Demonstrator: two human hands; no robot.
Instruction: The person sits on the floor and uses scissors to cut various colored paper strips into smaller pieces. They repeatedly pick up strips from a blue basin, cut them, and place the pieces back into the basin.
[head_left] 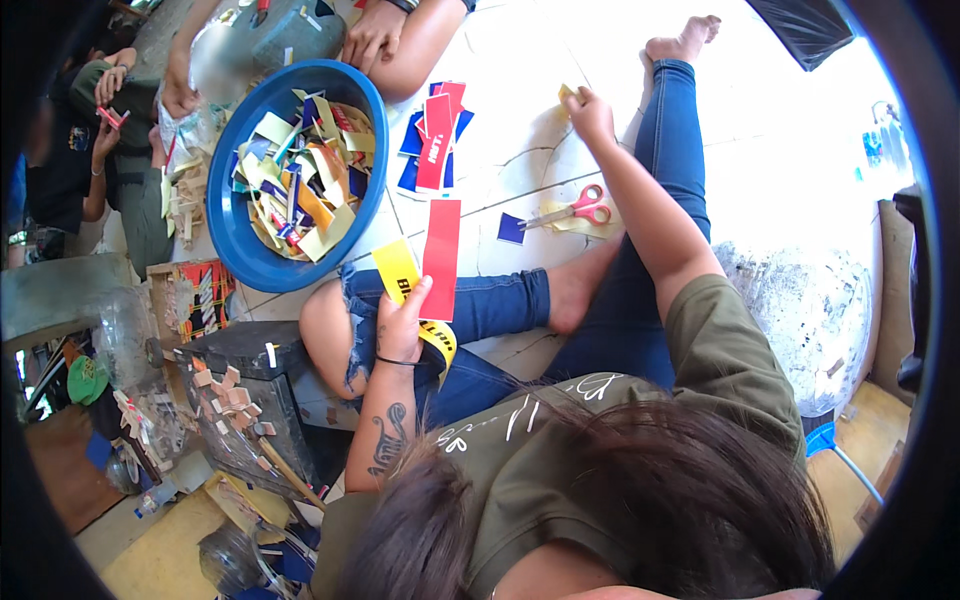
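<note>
My left hand (398, 328) is closed over my bent leg, pinching a long red strip (440, 262) and a yellow strip with black print (392, 268). The yellow strip's other end curls below the fingers. Stretched out toward the far right, my right hand (592, 118) pinches a small yellow piece (566, 93) just above the tiled floor. Red-handled scissors (588, 206) lie on the floor between my legs, partly over pale yellow scraps (575, 222). Their tips meet a small dark blue piece (511, 228). Red and blue strips (433, 145) lie in an overlapping pile ahead of my left hand.
A blue basin (370, 215) full of colourful cut scraps stands at the left. Past it, other people sit working; one person's hand (374, 35) rests on a knee. A dark box (245, 345) with small wooden pieces stands left of me. A white sack (790, 310) bulges at the right.
</note>
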